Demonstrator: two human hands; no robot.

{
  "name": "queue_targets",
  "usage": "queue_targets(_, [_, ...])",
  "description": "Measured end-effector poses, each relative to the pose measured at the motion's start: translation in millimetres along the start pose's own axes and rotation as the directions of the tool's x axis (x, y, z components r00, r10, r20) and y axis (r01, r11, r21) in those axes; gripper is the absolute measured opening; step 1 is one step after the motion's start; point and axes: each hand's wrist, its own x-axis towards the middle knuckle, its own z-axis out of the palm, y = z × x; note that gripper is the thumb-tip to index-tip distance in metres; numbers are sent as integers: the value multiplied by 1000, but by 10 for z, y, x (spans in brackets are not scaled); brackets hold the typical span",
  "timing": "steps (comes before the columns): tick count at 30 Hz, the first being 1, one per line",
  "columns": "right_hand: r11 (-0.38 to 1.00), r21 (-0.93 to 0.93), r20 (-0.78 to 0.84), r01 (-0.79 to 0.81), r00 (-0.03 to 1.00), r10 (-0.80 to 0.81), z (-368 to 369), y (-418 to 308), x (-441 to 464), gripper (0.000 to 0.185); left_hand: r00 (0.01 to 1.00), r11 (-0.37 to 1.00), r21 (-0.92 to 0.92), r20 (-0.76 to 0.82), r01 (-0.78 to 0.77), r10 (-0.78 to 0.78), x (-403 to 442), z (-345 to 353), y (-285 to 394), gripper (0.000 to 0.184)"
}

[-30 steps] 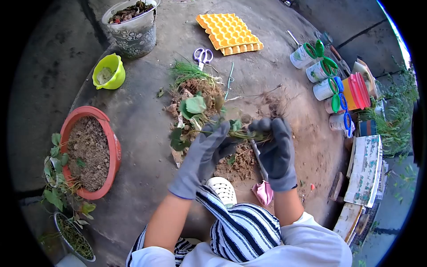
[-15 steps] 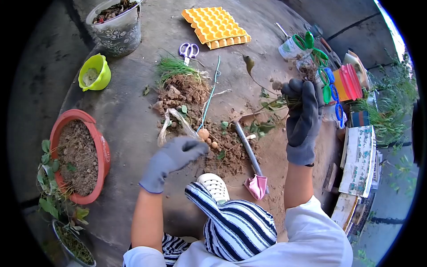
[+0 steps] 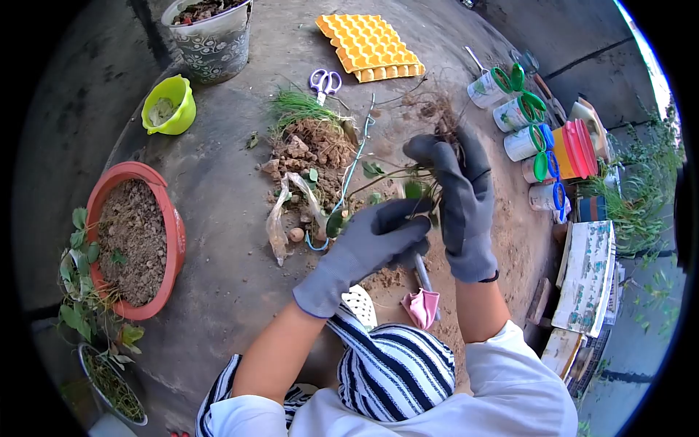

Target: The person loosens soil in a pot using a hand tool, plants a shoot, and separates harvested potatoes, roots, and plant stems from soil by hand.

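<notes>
In the head view, a person in dark grey gloves is working over a concrete floor (image 3: 226, 218), and an uprooted leafy plant (image 3: 416, 189) is hanging between the two hands, above the floor. The right hand (image 3: 466, 207) is keeping its grip clamped on the plant near its root clump (image 3: 441, 116), which is sticking out past the fingertips. The left hand (image 3: 368, 240) is bunching its fingers beside the lower stems; whether its grip is clamped on them, I cannot tell.

Taking the plant as the centre of the dial, a soil heap (image 3: 312, 149) topped with grassy shoots (image 3: 300, 109) is lying toward 9 to 10 o'clock, with blue-green twine (image 3: 355, 162) running along its near side. A translucent plastic strip (image 3: 276, 227) is curling between 8 and 9 o'clock. Farther out that way, a terracotta-coloured planter (image 3: 177, 240) is standing full of soil. Purple-handled scissors (image 3: 322, 90) are lying between 10 and 11 o'clock, and yellow egg trays (image 3: 370, 45) are resting at 11. White canisters (image 3: 520, 144) with green and blue rims are lining up around 2 to 3 o'clock. At 6 o'clock, a metal-shafted hand tool (image 3: 421, 271) is showing its pink end-wrap (image 3: 421, 307).
</notes>
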Motion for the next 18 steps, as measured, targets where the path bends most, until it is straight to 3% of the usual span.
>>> queue_targets(2, [994, 78, -46, 70, 997, -66, -118, 73, 120, 39, 965, 971, 31, -121, 238, -232, -137, 16, 180, 43])
queue_targets(3, [995, 89, -118, 38, 993, -27, -145, 30, 174, 41, 953, 952, 76, -93, 297, -289, -214, -31, 312, 39])
queue_targets(8, [996, 51, -147, 75, 987, -67, -548, 92, 300, 42, 958, 941, 187, 5, 281, -287, -384, -429, 446, 35])
queue_targets(14, [993, -114, -200, 21, 979, -44, -597, -24, 294, 42, 958, 937, 202, -76, 286, -276, -398, -590, 466, 35])
queue_targets(18, [994, -112, -157, -21, 988, 3, -650, -28, 277, 40, 943, 915, 235, -118, 329, -310, -393, -595, 488, 30])
